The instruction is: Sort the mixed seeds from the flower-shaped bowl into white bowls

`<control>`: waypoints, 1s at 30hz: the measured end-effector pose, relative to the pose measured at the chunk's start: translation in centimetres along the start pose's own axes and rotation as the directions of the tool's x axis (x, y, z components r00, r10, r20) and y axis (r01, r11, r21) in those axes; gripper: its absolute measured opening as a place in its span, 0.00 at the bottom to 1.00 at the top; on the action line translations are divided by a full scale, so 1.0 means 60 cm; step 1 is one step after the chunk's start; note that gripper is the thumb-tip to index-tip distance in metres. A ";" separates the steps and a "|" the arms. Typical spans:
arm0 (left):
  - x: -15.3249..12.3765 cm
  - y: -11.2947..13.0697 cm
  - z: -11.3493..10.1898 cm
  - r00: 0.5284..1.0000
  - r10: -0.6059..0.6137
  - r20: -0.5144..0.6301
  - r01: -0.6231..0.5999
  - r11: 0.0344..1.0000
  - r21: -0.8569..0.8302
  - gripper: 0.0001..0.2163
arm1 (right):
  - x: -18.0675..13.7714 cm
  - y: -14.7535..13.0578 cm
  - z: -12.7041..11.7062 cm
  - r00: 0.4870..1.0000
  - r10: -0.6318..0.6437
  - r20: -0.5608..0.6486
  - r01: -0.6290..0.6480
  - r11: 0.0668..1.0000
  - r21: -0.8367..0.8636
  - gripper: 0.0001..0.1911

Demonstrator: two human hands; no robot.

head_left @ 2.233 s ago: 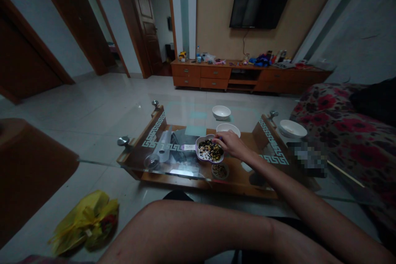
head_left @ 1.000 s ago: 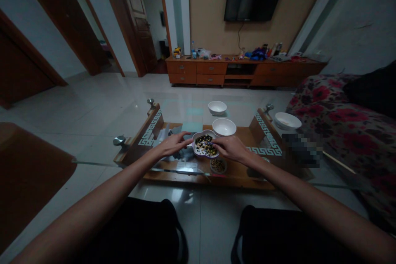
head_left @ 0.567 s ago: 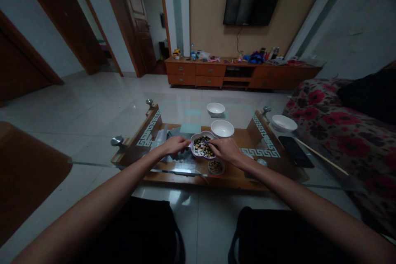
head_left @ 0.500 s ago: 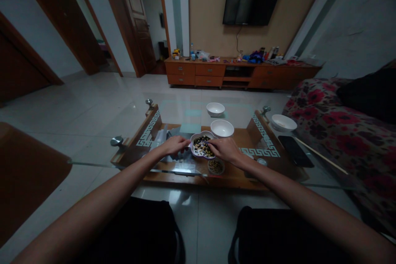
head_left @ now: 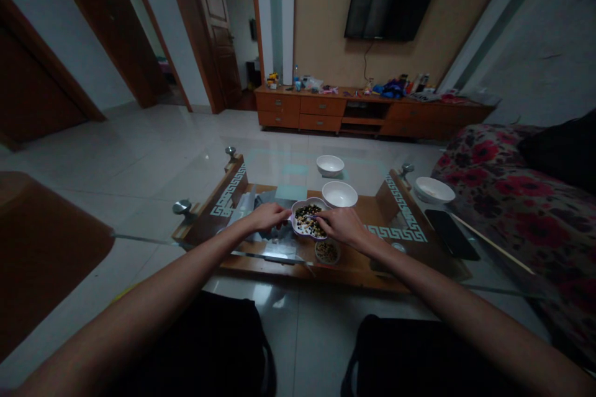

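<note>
Over the glass table, a white scalloped bowl [head_left: 295, 228] with a purple-tinged rim holds mixed dark, yellow and pale beans [head_left: 309, 218]. My left hand [head_left: 270, 217] is closed on its short handle at the left side. My right hand [head_left: 342, 224] reaches in from the right, thumb and fingers pinched at the beans; a small bluish bit shows at the fingertips, too small to name. Just below the scalloped bowl is a small clear bowl [head_left: 327, 252] of similar beans. A white round bowl [head_left: 339, 194] stands right behind my right hand.
Farther back on the glass table [head_left: 195, 167] is another white bowl [head_left: 330, 165]. At the right are a third white bowl [head_left: 434, 190], a black phone [head_left: 451, 234] and a chopstick-like stick [head_left: 493, 244]. A flowered sofa [head_left: 526, 186] borders the right side.
The whole view has shifted slightly, so things appear a little farther right. My left hand keeps the handle, and my right fingers stay pinched at the beans with little movement.
</note>
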State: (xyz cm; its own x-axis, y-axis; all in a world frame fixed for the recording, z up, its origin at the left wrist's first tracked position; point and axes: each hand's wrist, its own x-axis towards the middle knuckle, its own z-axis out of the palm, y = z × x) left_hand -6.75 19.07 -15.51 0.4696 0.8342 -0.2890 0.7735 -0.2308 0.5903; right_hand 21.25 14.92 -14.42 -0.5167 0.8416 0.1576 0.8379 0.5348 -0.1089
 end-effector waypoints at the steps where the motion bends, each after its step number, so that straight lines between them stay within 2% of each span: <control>1: 0.000 0.001 0.000 1.000 -0.005 0.002 0.005 1.000 0.005 0.32 | 0.001 -0.001 -0.001 1.000 0.002 -0.002 -0.002 1.000 0.001 0.17; 15: 0.000 0.002 0.000 1.000 0.010 0.011 -0.010 1.000 -0.005 0.30 | 0.004 -0.006 -0.012 0.998 0.008 0.056 -0.006 0.999 -0.045 0.16; 23: 0.000 0.003 0.001 1.000 -0.017 0.006 0.017 1.000 -0.024 0.31 | 0.002 -0.003 0.000 0.999 0.048 -0.001 -0.048 0.999 -0.007 0.18; 30: -0.002 0.007 -0.001 1.000 -0.023 0.016 0.023 1.000 -0.021 0.30 | 0.003 -0.004 -0.002 0.997 0.066 0.032 -0.065 0.997 -0.033 0.20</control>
State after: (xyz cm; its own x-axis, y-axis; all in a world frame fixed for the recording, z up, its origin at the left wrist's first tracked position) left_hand -6.48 18.91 -15.19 0.4585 0.8312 -0.3145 0.7751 -0.2009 0.5990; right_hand 20.97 14.95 -14.26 -0.4653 0.8771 0.1187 0.8752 0.4760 -0.0867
